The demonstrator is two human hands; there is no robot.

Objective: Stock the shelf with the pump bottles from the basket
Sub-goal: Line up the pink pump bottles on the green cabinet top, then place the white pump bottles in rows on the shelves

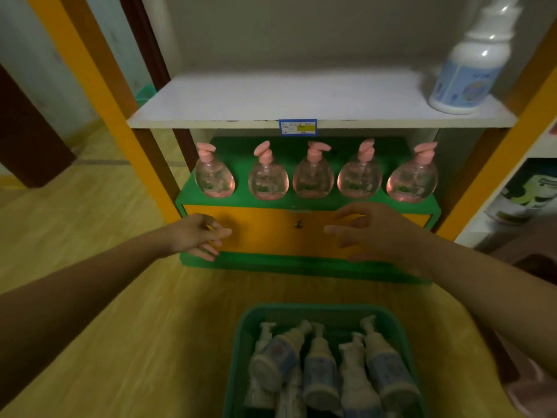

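Note:
A green basket (241,336) sits on the floor at the bottom centre and holds several white pump bottles (321,372) with pale blue labels, lying on their sides. One bottle of the same kind (470,70) stands upright at the right end of the white shelf (271,98). My left hand (197,235) and my right hand (376,233) hover empty in front of the orange drawer, above the basket, fingers loosely apart.
Several pink pump bottles (313,173) stand in a row on the green ledge (301,203) under the white shelf. An orange drawer front (280,233) with a small lock lies below them. Yellow uprights (99,86) frame the unit. Another rack with packages (524,191) stands to the right.

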